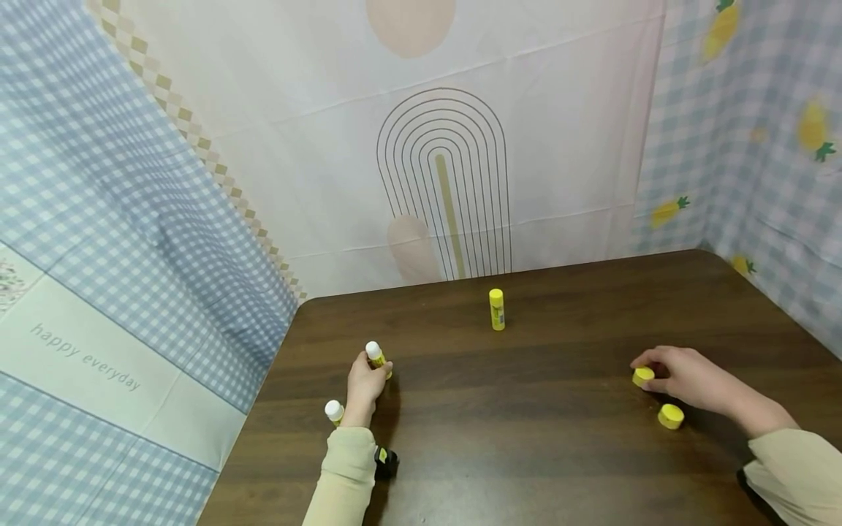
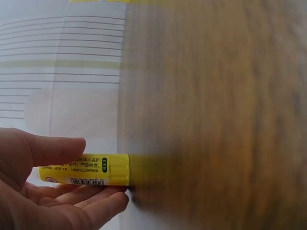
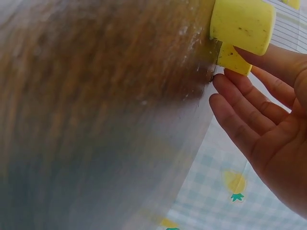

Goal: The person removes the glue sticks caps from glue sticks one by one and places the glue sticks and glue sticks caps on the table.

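On the left of the table, my left hand (image 1: pixel 364 385) grips an upright glue stick (image 1: pixel 378 357) with a yellow body and a white top. Its thumb lies on one side and its fingers on the other, as the left wrist view shows, with the stick's base (image 2: pixel 120 169) at the tabletop. My right hand (image 1: pixel 691 376) pinches a yellow cap (image 1: pixel 643 377) at the table surface on the right. Another yellow cap (image 1: pixel 671 416) stands just nearer, and looms large (image 3: pixel 243 25) in the right wrist view.
A second white-topped glue stick (image 1: pixel 334 411) stands beside my left wrist, partly hidden by the arm. Farther back, a yellow-capped glue stick (image 1: pixel 497 310) stands upright on the dark wooden table (image 1: pixel 500 446). Patterned cloths (image 1: pixel 566 146) hang behind and at both sides.
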